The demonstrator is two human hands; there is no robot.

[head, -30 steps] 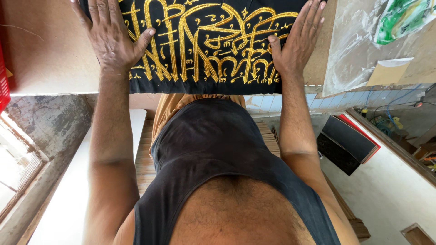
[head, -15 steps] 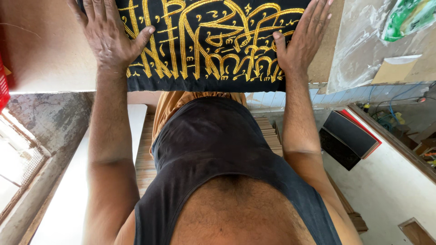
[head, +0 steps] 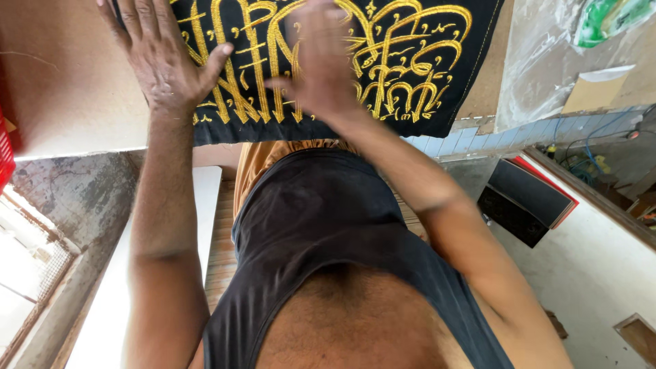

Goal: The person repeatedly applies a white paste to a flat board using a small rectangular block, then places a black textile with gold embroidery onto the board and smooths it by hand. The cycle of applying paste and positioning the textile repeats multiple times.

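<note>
A black cloth with gold embroidered lettering lies flat on a brown board table. My left hand rests palm-down on the cloth's left edge, fingers spread. My right hand is over the middle of the cloth, flat and blurred with motion, fingers together and holding nothing. My dark sleeveless shirt and orange waistband fill the lower part of the view.
A clear plastic sheet and a green packet lie at the table's right. A piece of cardboard sits near them. A red crate edge shows at the left. A black box stands on the floor at right.
My right hand has slid from the cloth's right edge leftward to its middle. My left hand stays in place on the left edge.
</note>
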